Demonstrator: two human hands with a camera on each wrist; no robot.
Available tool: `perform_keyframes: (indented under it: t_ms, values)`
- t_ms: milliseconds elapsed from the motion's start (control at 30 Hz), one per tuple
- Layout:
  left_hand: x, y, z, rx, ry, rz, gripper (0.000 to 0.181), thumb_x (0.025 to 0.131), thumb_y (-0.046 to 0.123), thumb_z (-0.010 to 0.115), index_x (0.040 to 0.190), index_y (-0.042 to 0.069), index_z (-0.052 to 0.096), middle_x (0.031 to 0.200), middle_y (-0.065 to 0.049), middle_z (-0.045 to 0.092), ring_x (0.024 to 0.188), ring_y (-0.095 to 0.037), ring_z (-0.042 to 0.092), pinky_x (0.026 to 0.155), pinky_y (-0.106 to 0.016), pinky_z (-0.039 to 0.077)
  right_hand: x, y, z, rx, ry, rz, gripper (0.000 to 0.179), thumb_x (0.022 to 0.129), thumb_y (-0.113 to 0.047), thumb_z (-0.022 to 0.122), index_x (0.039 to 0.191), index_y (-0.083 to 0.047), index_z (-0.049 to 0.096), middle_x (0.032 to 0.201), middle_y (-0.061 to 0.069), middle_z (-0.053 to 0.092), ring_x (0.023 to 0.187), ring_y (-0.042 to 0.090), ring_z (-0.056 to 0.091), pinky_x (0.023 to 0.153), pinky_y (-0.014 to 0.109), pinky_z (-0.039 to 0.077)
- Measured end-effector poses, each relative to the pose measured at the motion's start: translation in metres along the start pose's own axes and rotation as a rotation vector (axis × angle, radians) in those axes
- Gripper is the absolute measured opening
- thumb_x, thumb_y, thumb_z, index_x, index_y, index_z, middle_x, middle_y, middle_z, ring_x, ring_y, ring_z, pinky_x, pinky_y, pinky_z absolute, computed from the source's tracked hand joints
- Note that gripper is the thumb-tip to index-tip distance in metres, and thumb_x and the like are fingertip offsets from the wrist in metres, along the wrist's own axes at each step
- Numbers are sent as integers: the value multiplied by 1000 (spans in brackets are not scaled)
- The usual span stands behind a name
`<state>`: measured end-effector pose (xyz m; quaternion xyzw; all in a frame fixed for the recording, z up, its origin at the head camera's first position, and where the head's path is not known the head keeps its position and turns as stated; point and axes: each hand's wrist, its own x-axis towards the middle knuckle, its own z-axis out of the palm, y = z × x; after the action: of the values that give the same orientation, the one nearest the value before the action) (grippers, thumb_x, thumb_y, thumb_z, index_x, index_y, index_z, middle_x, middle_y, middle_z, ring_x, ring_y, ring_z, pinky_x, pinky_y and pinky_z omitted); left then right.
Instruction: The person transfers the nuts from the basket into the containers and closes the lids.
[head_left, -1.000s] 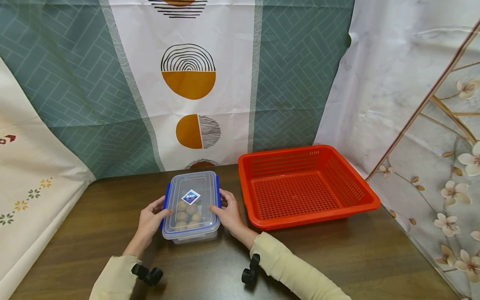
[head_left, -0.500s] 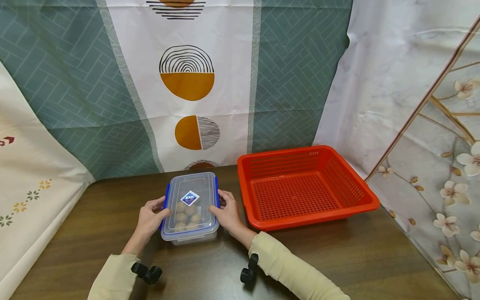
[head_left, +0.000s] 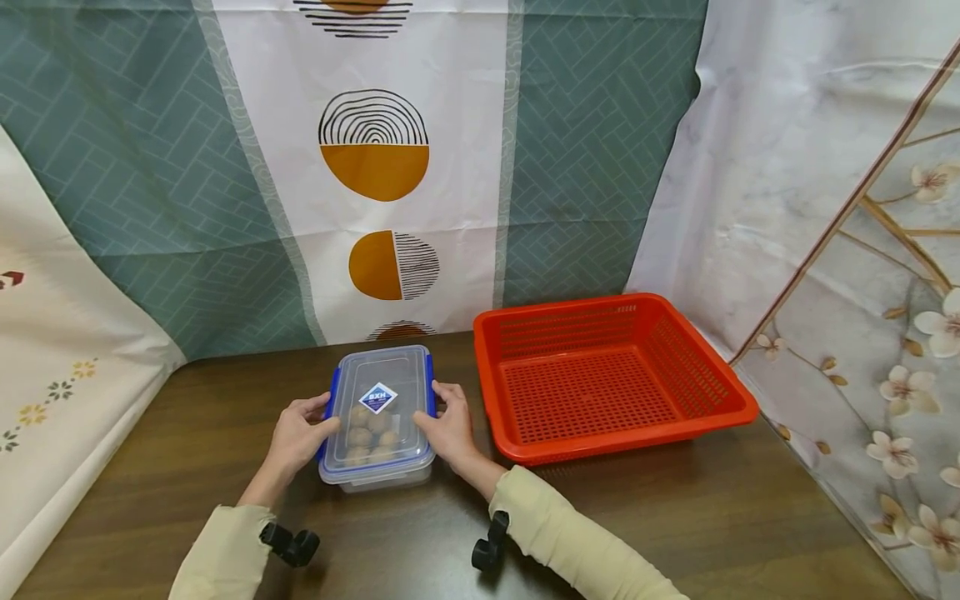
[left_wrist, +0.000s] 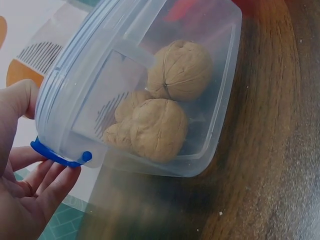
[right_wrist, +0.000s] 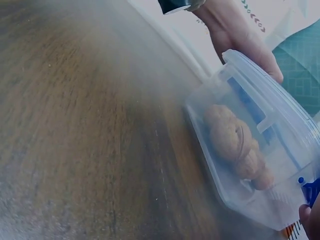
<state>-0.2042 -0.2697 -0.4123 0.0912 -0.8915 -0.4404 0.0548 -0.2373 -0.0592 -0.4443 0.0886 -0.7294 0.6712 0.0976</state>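
A clear plastic food container (head_left: 390,375) with a blue-edged lid and a diamond-shaped label (head_left: 378,397) rests on the table, lid on top. Several walnuts (left_wrist: 160,130) show through its wall, gathered toward the near end. My left hand (head_left: 295,435) grips the left side, thumb on the lid's edge and fingers against a blue side latch (left_wrist: 60,155). On the opposite side my right hand (head_left: 452,427) pinches the lid's rim, its thumb on top and its fingers by the other blue latch (right_wrist: 311,190). The undersides of the right fingers are mostly hidden.
A red plastic basket (head_left: 517,443) with slotted walls stands to the right of the container, with nothing seen inside. The brown wooden table (head_left: 622,508) runs back to a patterned curtain (head_left: 465,167). Other printed cloths hang at both sides.
Both hands keep their hold on the container's two sides. The container and hands sit very slightly farther left in view, with a small shift of the head camera too.
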Motion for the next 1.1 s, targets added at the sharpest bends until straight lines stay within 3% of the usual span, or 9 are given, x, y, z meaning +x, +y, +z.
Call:
perform_keyframes:
  t_ms: [267,500,567,733,833,1000,1100]
  values:
    - [1,-2,2,-25,10,14,54,79,10,60,128,-7,46,120,-24,45,104,-35,50,84,-41,47,0,2,-3,-1,-14,12,56,67,1,64,120,12,51,108,15,50,90,26,55,73,30,51]
    - [2,-5,2,-62,4,51,55,78,6,60,129,-8,45,119,-25,45,104,-37,51,70,-17,45,3,-1,-6,-45,-45,30,57,68,0,65,122,10,51,111,14,49,93,23,54,75,29,50]
    - [2,-5,0,-63,-23,58,56,79,6,61,130,-9,42,121,-27,43,105,-38,50,74,-20,46,4,-4,-7,-72,-64,49,57,69,-1,65,123,10,50,112,15,49,93,24,55,77,30,50]
    - [0,-3,-4,-34,-74,57,57,82,8,61,132,-10,38,127,-30,39,108,-41,47,85,-43,46,5,-14,-10,-201,-115,88,58,72,-4,65,126,8,48,119,17,48,101,30,54,86,37,46]
    - [-1,-1,-6,-8,-96,52,58,84,13,61,132,-9,38,128,-30,40,109,-41,47,86,-46,44,4,-19,-12,-259,-123,81,60,73,-5,64,129,5,45,125,17,47,109,31,50,94,40,40]
    - [-4,-1,-11,42,-142,82,63,86,23,61,134,-9,34,128,-30,42,110,-40,48,87,-46,44,-2,-33,-15,-207,-114,47,64,75,-5,61,135,0,38,130,16,44,113,30,45,96,43,36]
    - [-4,1,-19,80,-141,121,67,88,28,59,135,-9,30,130,-30,41,112,-42,44,88,-50,41,-9,-50,-20,-157,-175,31,65,79,-9,62,137,-2,34,132,17,41,116,31,43,95,44,37]
